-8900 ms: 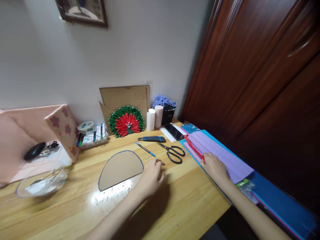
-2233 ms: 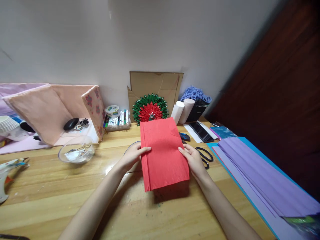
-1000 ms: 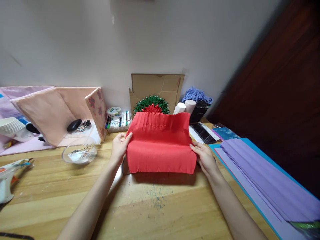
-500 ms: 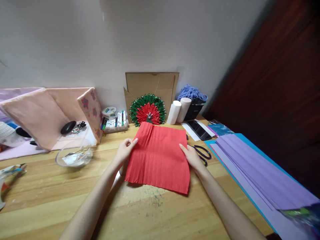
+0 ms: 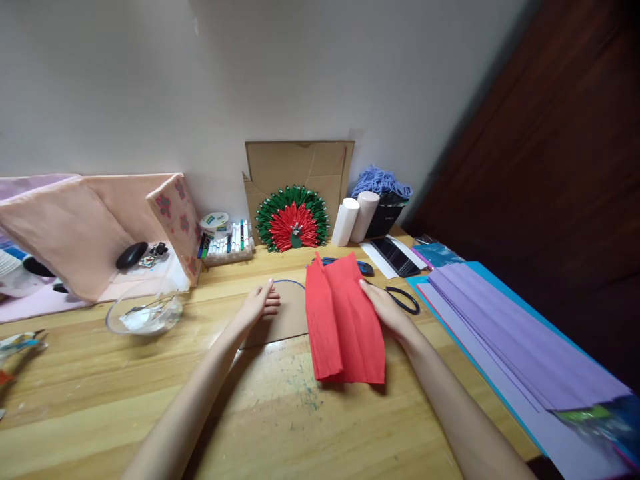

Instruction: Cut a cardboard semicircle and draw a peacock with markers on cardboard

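A sheet of red crepe paper hangs creased and partly folded over in front of me. My right hand grips its right edge, thumb on the near face. My left hand is off the paper, fingers slightly curled and apart, above a piece of brown cardboard with a blue curved line along its top. Behind the paper lie a blue utility knife and scissors, of which a black handle shows by my right hand.
Farther back, a green-and-red peacock craft leans on cardboard. A marker box, white rolls and a phone stand or lie around it. A clear bowl sits left; purple paper lies right.
My left hand has let go of the red paper. The paper's left side has swung rightward and folded in, uncovering the brown cardboard and the utility knife.
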`<state>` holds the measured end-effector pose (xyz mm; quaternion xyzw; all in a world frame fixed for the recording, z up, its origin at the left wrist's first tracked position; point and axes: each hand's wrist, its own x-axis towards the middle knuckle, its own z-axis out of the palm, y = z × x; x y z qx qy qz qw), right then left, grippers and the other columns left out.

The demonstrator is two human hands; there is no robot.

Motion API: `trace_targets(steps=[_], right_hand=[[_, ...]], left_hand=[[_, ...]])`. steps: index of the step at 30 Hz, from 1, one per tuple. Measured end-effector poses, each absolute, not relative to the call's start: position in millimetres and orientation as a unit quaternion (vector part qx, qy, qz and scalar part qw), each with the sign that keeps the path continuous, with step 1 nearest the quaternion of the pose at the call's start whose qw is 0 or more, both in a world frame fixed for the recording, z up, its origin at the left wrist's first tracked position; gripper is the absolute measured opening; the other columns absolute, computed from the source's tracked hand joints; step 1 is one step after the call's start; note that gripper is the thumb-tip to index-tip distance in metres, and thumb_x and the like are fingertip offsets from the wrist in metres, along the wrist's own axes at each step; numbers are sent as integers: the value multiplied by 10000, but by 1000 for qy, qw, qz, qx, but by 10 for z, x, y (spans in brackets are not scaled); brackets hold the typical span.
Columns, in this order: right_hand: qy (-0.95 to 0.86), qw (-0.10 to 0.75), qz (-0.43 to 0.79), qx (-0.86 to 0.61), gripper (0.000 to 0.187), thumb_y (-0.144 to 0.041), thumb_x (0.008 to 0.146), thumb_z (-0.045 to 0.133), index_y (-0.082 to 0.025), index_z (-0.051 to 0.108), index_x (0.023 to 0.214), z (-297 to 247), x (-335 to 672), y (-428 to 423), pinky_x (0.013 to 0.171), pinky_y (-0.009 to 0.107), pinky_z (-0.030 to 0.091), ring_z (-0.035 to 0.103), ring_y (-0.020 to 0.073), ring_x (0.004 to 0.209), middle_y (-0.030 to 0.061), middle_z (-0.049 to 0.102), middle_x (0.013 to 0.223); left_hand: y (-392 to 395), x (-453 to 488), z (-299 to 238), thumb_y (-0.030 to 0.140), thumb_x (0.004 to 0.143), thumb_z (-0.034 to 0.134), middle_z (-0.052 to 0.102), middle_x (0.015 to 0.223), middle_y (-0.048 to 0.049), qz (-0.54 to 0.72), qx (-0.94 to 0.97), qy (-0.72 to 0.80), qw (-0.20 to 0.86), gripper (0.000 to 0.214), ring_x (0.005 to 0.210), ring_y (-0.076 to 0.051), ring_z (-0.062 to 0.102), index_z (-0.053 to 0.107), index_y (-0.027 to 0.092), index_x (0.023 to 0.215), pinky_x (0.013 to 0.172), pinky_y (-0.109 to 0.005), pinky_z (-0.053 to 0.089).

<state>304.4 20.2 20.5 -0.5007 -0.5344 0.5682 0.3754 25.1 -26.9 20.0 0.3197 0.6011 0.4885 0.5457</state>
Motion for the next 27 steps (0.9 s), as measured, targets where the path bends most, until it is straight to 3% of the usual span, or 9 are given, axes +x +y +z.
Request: trace_targets(steps=[3, 6, 10, 14, 17, 20, 24, 27], right_hand=[[-480, 316, 665, -477, 538, -655, 761, 396, -189, 622, 909, 272, 3005, 151, 464, 240, 442, 550, 137, 477, 22, 616, 568], [-500, 298, 667, -464, 535, -644, 777, 370, -187, 598, 937, 254, 2959, 108, 473, 230, 451, 567, 138, 552, 46, 620, 674], [-657, 340, 439, -510, 468, -517, 718, 573, -209, 538, 1069, 248, 2901, 19, 675, 316, 496, 578, 192, 817, 80, 578, 982], [-845, 304, 199, -393, 324, -300, 732, 615, -259, 571, 1051, 424, 2829, -154, 953, 424, 357, 452, 238, 1105, 73, 515, 1150], [-920, 222, 155, -284, 125, -276, 768, 589, -241, 609, 886, 514, 2764, -257, 1032, 453, 250, 465, 210, 1079, 33, 606, 994], [-925, 191, 93, -314, 71, -259, 797, 543, -218, 599, 782, 492, 2783, -243, 1052, 492, 176, 528, 193, 927, 14, 627, 780], [-857, 151, -5, -493, 160, -233, 798, 503, -181, 611, 692, 423, 2971, -90, 968, 522, 249, 552, 234, 794, 67, 617, 651], [-800, 149, 66, -578, 219, -299, 818, 474, -166, 629, 740, 344, 3050, 5, 827, 451, 372, 577, 249, 771, 98, 640, 680]], left_hand=[[-289, 402, 170, 596, 684, 563, 584, 802, -69, 470, 320, 569, 594, 482, 663, -141, 584, 500, 142, 834, 592, -270, 480], [-380, 610, 178, 556, 730, 542, 568, 934, -94, 445, 358, 554, 606, 452, 778, -149, 574, 495, 143, 909, 655, -274, 473], [-536, 886, 139, 408, 733, 612, 537, 1065, -111, 419, 424, 531, 602, 431, 876, -155, 553, 458, 159, 1049, 682, -262, 456], [-613, 1064, 38, 293, 723, 632, 527, 1091, -117, 443, 459, 512, 576, 484, 825, -145, 561, 402, 170, 1131, 645, -263, 460], [-595, 1157, -27, 173, 682, 642, 533, 1018, -84, 463, 454, 528, 548, 547, 682, -101, 553, 355, 162, 1148, 572, -235, 455], [-541, 1226, -65, 93, 667, 601, 542, 846, -16, 465, 438, 552, 536, 505, 557, -64, 503, 374, 150, 1115, 498, -191, 415], [-483, 1241, -101, 68, 655, 564, 514, 725, 29, 478, 410, 562, 536, 448, 537, -69, 496, 409, 150, 1068, 492, -183, 404], [-473, 1204, -110, 73, 641, 553, 538, 733, 16, 486, 392, 540, 564, 388, 567, -82, 520, 442, 146, 1006, 522, -195, 416]])
